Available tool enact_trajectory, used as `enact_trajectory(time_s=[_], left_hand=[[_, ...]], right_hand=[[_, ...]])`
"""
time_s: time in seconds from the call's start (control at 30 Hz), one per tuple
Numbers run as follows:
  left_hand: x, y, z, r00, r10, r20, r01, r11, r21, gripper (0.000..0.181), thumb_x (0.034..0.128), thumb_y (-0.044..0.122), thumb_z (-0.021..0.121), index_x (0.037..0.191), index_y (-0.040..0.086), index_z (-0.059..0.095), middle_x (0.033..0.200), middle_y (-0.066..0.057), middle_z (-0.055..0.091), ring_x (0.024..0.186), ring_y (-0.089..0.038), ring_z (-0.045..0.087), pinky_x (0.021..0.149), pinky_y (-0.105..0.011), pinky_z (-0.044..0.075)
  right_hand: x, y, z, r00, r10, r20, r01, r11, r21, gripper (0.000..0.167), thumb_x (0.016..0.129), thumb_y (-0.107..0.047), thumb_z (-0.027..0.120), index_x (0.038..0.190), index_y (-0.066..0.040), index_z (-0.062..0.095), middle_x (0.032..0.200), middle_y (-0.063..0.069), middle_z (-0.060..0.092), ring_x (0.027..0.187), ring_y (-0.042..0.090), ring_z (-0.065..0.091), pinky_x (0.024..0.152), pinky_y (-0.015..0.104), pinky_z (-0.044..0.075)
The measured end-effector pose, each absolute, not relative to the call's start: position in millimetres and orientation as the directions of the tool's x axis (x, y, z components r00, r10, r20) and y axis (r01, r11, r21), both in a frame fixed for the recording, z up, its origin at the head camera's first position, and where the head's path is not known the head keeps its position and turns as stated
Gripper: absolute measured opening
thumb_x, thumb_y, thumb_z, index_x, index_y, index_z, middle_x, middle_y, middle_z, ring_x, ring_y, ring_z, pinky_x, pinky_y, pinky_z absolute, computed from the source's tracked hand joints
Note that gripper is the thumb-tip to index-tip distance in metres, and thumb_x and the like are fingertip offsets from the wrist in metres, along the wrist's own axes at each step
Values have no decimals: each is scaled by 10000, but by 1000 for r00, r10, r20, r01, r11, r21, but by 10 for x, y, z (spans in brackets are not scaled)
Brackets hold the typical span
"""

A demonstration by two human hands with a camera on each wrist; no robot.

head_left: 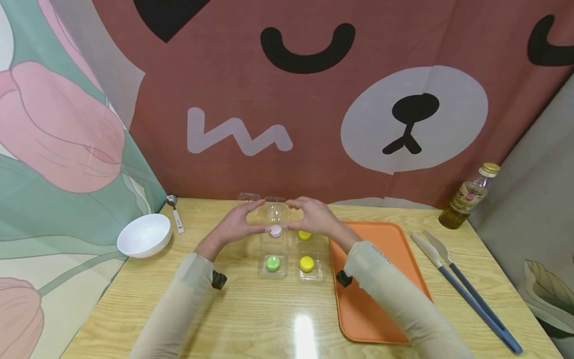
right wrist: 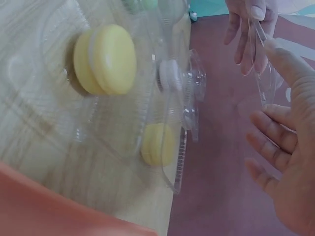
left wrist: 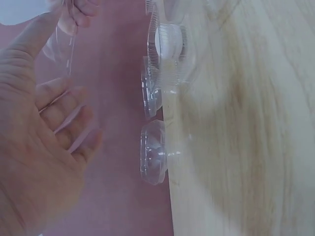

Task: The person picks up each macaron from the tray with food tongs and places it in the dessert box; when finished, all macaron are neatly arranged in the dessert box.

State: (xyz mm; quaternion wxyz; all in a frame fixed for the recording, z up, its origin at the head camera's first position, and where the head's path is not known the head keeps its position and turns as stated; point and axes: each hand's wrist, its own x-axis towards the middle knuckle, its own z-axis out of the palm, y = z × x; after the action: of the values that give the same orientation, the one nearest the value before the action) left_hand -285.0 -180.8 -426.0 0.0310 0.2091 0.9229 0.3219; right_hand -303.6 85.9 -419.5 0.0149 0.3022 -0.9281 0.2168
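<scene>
Above the back row of small clear boxes, my left hand (head_left: 235,222) and right hand (head_left: 317,218) hold a clear plastic lid (head_left: 275,213) between them. Thumbs and fingers pinch it from both sides. In the right wrist view the lid (right wrist: 266,81) is seen nearly edge-on. Below it, a pale lilac macaron (head_left: 275,231) sits in a clear tray. A yellow macaron (head_left: 304,235) is to its right, partly hidden by my right hand. Nearer me, a green macaron (head_left: 272,264) and another yellow macaron (head_left: 307,264) sit in their own clear trays.
More clear plastic (head_left: 249,197) stands by the back wall. Left are a white bowl (head_left: 144,236) and a measuring spoon (head_left: 178,219). An orange tray (head_left: 372,309) lies under my right forearm. Blue-handled tongs (head_left: 475,299) and an oil bottle (head_left: 468,199) are at right.
</scene>
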Motion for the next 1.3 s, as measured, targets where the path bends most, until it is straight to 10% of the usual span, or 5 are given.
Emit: enact_trajectory(time_s=[1.3], left_hand=[[-3002,-1856,-4664,-910,406,-89,280,757,591,803,863,362,806,1533,98,449,1577,-136,450,1481,-357,390,1229,-521,311]], right_hand=[[-3104,563,-4639,-850,-527,-3,-508,822,-257,797,855,-600,734,1460,-113,555,1468,119,578,1379,329,514,1183,520,384]])
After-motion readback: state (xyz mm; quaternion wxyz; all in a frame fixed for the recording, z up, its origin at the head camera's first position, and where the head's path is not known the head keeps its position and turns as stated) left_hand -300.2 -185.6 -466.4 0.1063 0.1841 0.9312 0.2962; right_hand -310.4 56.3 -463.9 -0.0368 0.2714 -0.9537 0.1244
